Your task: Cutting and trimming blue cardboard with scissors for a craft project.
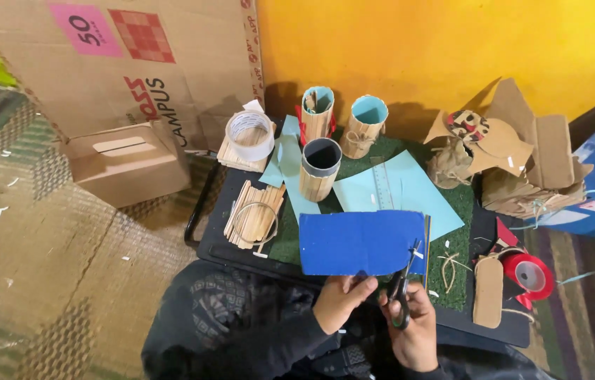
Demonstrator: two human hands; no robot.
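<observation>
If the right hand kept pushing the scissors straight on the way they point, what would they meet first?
The right hand points the black scissors up and away into the blue sheet, which the left hand holds. Beyond it probably lies the light blue paper, though depth is unclear.

Bare hands (343,299); dark long sleeves (276,338) over dark patterned clothing.

Paper sheet (361,243) on table (484,320), near edge; three stick-clad cups (320,169) behind it; tape roll (249,135) left of cups; stick pile (251,214) left of sheet; ruler (382,186) behind sheet
</observation>
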